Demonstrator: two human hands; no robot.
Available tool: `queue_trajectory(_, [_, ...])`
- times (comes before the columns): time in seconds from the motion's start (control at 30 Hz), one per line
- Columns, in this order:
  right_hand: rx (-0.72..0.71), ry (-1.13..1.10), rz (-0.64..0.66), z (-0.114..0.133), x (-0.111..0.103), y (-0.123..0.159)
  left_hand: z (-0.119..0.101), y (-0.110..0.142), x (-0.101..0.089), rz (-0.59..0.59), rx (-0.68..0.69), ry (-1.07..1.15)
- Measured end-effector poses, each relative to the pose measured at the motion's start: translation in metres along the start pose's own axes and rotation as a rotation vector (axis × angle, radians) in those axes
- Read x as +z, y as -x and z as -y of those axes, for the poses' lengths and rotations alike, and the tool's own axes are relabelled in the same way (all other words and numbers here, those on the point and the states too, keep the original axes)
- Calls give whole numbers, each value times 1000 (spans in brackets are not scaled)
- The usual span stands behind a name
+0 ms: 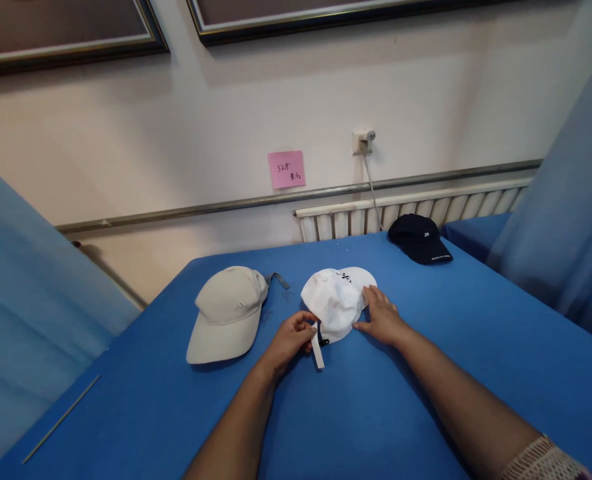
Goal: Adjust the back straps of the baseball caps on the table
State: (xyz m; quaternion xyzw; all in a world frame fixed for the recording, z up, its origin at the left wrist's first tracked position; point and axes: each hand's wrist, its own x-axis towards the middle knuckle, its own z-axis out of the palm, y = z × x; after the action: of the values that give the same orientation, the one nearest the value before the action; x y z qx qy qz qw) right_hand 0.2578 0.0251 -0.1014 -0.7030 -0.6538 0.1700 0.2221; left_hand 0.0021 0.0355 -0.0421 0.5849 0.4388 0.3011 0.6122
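A white baseball cap (329, 300) lies on the blue table, its brim pointing away to the right and its back opening towards me. My left hand (296, 335) is at the cap's back left edge, thumb and fingers pinched on the white strap (317, 348), whose loose end hangs down. A dark buckle (325, 342) shows beside the strap. On the cap's right side rests my right hand (381, 317), fingers stretched out against the brim and thumb apart near the lower edge. Left of them sits a beige cap (231, 307) with a grey strap sticking out behind.
A black cap (419, 237) lies at the table's far right corner. The blue-covered table (366, 413) meets a wall with a radiator (343, 223), a metal rail (216, 208) and a plugged socket (363, 142). Blue curtains (21, 300) hang at both sides. A thin stick (61, 420) lies front left.
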Motion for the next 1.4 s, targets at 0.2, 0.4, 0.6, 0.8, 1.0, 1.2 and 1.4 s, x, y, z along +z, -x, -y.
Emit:
queue_trajectory(0.2, [266, 78, -282, -10, -5, -17, 4, -1, -3, 23, -68, 25])
queue_trajectory(0.4, [173, 47, -398, -5, -23, -13, 2, 2, -2, 146, -111, 27])
queue_trajectory(0.6, [-480, -289, -152, 40, -22, 26, 2, 0, -1, 13, -66, -12])
queue_trajectory(0.8, [-605, -213, 79, 57, -8, 37, 4, -4, -6, -94, -74, -66])
queue_trajectory(1.0, [-296, -37, -32, 26, -11, 11, 4, -3, -7, -52, -126, -92])
queue_trajectory(1.2, [-110, 74, -68, 2, -14, -4, -3, 5, -2, 80, -131, -34])
queue_trajectory(1.4, [-9, 132, -117, -1, -33, -4, 0, 3, 2, 81, -148, -92])
